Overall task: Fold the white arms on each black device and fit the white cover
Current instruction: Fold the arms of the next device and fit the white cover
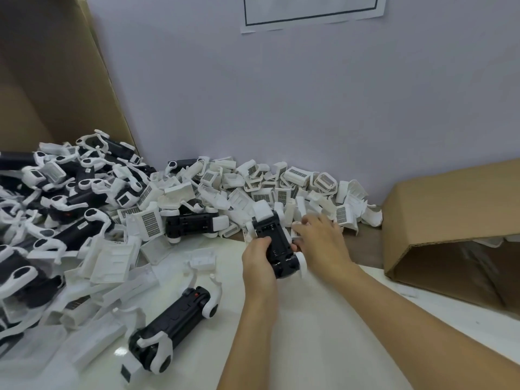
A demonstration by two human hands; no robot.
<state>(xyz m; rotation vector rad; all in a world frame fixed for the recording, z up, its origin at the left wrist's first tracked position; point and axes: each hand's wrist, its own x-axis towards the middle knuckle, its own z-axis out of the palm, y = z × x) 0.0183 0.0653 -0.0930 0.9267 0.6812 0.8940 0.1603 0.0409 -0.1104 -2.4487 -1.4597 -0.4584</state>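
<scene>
Big device pile (pixel 56 198) far left of my fingers, mostly undone. Left hand (pixel 257 261) grips the current device (pixel 277 243). Right hand (pixel 323 240), fingers loose, reaches into the covers (pixel 295 181) just beyond. Cover not on yet.

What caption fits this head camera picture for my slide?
Left hand grips a black device while the right hand reaches into white covers.

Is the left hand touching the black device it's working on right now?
Touching. The head view shows the left hand with its fingers curled round the side of the black device, with no gap between them.
</scene>
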